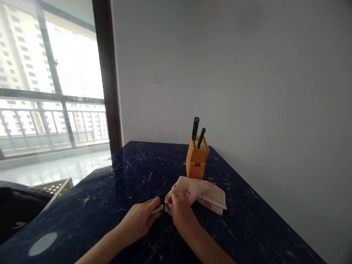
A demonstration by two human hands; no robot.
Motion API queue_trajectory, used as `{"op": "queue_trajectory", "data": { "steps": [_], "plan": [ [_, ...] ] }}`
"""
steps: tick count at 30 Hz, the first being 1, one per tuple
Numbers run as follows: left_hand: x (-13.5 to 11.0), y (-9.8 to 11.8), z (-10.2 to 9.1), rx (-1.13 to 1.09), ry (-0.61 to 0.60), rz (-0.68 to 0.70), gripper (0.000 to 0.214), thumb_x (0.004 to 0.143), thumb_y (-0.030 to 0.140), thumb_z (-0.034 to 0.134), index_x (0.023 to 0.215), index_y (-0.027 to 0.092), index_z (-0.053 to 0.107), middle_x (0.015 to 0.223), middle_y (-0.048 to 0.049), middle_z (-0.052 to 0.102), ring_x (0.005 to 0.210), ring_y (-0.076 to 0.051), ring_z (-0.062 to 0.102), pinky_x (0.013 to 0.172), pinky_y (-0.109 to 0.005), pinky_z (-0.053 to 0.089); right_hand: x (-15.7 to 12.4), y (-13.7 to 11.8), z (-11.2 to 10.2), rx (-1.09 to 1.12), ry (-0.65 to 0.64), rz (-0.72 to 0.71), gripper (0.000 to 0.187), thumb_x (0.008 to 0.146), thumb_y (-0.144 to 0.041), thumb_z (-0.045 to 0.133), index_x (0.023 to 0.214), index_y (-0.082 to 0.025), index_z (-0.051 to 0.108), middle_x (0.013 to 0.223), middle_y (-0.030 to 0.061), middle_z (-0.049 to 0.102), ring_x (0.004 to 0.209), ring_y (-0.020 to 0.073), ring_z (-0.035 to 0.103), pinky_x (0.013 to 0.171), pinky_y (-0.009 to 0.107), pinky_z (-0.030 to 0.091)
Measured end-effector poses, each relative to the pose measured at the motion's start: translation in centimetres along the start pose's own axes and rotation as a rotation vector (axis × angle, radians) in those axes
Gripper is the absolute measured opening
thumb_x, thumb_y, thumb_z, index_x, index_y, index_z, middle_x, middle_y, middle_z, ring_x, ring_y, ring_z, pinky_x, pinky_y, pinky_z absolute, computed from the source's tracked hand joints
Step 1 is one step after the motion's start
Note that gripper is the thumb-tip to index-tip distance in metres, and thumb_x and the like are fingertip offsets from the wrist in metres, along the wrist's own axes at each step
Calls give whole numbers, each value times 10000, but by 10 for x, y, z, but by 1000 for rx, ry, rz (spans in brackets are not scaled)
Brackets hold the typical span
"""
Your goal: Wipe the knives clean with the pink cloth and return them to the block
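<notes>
My left hand (143, 219) is closed, with thumb and fingers pinched around a short, pale, flat piece (157, 209). Most of that piece is covered by the fingers, so its kind does not show. Just to the right, my right hand (180, 212) has its fingers closed on the left end of a pink towel (196, 189) with a red pattern and a pale hem. The towel lies bunched and folded on the dark tabletop, stretching to the right of the hand. Only a narrow gap separates the two hands.
Behind the towel a wooden knife block (197, 161) stands upright, with two black-handled knives (195, 128) in its slots. The dark blue marbled table (132, 176) runs along a plain wall (247, 91). At the lower left are a black item (19, 209) and a perforated pale box (62, 187).
</notes>
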State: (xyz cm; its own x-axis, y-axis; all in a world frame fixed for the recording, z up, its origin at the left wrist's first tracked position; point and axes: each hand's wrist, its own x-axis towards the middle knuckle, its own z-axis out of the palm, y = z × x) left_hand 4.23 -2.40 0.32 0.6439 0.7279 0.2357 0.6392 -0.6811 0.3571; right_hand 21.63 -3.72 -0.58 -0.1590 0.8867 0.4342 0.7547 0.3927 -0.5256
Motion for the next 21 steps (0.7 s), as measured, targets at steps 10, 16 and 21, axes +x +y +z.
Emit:
{"op": "queue_trajectory", "data": {
  "steps": [10, 16, 21],
  "plan": [
    [3, -5, 2, 8, -4, -22, 54, 893, 290, 378, 877, 251, 413, 802, 21, 615, 740, -170, 601, 604, -219, 356, -2, -4, -1, -27, -44, 55, 247, 687, 31, 431, 787, -159, 552, 820, 49, 598, 820, 181, 519, 735, 281, 376],
    [2, -7, -1, 18, -13, -2, 63, 896, 292, 374, 861, 252, 409, 795, 28, 608, 718, -163, 596, 592, -215, 350, 1, 6, 0, 21, -61, 45, 201, 661, -2, 505, 751, -179, 534, 805, 14, 610, 798, 154, 543, 731, 248, 394],
    [0, -11, -7, 13, -7, -21, 89, 899, 311, 373, 848, 249, 410, 788, 33, 598, 709, -156, 592, 588, -208, 350, 6, 22, -4, -30, -37, 76, 198, 639, 3, 516, 724, -176, 527, 805, 33, 621, 810, 174, 554, 748, 281, 405]
  ]
}}
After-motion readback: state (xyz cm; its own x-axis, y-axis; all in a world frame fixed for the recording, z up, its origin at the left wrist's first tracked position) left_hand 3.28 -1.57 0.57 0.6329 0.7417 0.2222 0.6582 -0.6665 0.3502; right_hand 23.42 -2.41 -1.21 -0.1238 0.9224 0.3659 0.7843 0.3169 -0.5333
